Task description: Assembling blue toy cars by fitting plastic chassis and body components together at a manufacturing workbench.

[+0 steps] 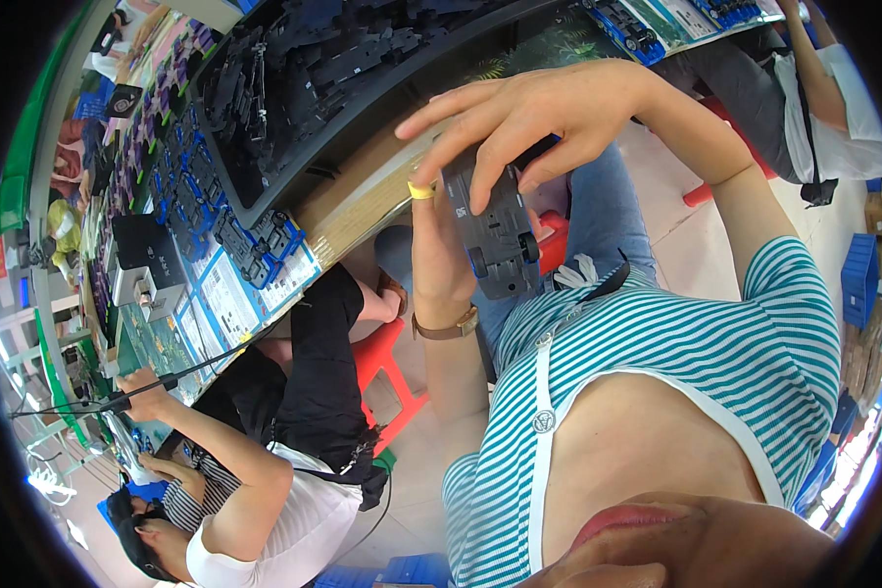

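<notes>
A toy car (pixel 500 230) hangs over my lap near the table edge, its black underside with axles and wheels turned into view. My left hand (pixel 439 245), with yellow tape on a finger and a watch at the wrist, grips the car along its left side. Part of that hand is hidden behind the car. From above and the right, my right hand (pixel 559 103) reaches over the car's far end, fingertips pressed on the underside and forefinger stretched out to the left. A bit of blue shows beneath the right fingers.
A large black tray (pixel 274 196) of loose black plastic parts lies on the table. Blue-and-black car chassis (pixel 255 245) sit left of it, near a dark box (pixel 147 250). A co-worker (pixel 255 500) sits at left by a red stool (pixel 387 367); another person (pixel 804 108) is at upper right.
</notes>
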